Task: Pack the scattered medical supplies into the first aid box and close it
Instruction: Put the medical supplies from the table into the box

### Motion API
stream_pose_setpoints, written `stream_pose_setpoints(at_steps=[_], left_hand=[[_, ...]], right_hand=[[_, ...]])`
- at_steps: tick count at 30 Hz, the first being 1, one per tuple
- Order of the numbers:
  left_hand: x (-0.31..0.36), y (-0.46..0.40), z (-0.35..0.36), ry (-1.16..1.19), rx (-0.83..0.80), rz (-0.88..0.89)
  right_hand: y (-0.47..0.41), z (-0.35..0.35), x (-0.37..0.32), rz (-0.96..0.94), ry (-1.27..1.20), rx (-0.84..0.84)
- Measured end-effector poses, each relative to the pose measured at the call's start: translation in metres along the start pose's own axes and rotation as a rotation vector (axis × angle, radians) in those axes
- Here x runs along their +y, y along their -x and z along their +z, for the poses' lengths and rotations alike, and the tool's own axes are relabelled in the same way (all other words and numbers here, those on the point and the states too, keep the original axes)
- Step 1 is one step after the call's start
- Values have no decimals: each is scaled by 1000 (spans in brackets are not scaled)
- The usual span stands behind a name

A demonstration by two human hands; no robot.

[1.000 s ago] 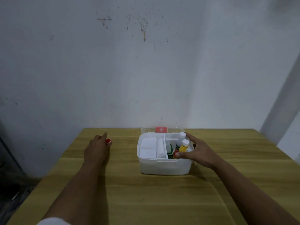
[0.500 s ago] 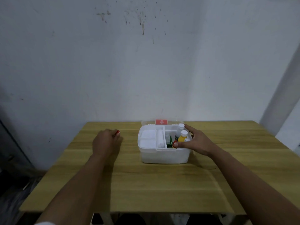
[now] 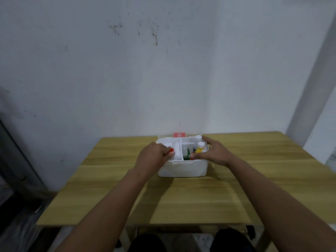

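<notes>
The first aid box [image 3: 182, 168] is sitting open toward the far middle of the bench [image 3: 181, 199], its white body close to the wall [image 3: 163, 79] and its lid [image 3: 179, 134], with a red cross label, lying back behind it. Inside, a divider is splitting the tray: a white roll [image 3: 176, 153] is lying in the left section along the divider, something green [image 3: 186, 157] is showing low in the middle, and two bottles are standing upright in the right section, a white-capped one [image 3: 198, 138] at the far corner and a yellow one with a white cap [image 3: 200, 147] just in front of it.

Your left hand [image 3: 153, 158] is reaching over the box's left rim, fingers curled together and pinching a small red-capped item [image 3: 171, 150] right beside the white roll; what the item is under the cap is hidden by your fingers. Your right hand [image 3: 214, 153] is resting on the right side of the box, fingers spread around the two bottles, the thumb lying along the near rim and the forefinger reaching toward the white-capped bottle. Whether it is actually gripping the yellow bottle or only touching it, you cannot tell from here.

Both your forearms are stretching across the bare wooden bench toward the box, and your knees are showing below its near edge.
</notes>
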State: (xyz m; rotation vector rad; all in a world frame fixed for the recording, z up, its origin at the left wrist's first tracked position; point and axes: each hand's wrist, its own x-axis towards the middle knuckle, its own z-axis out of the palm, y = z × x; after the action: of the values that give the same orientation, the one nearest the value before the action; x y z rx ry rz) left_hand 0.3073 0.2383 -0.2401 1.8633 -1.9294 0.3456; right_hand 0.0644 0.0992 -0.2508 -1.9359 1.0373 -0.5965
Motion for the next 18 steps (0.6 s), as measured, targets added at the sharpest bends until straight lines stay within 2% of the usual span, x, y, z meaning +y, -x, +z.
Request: stream_pose_setpoints(at_steps=[4,8,18], left_hand=[[2,-7,-12,-154,-166,14],[3,-14,-20,-203,-232,8],[7,-8,-18,-17,-191,-51]], right_hand=[[3,-1,-4,-16,-12,-7],[3,0,-4,-11,-13,-8],[4,0,-5,-34,-20,-8]])
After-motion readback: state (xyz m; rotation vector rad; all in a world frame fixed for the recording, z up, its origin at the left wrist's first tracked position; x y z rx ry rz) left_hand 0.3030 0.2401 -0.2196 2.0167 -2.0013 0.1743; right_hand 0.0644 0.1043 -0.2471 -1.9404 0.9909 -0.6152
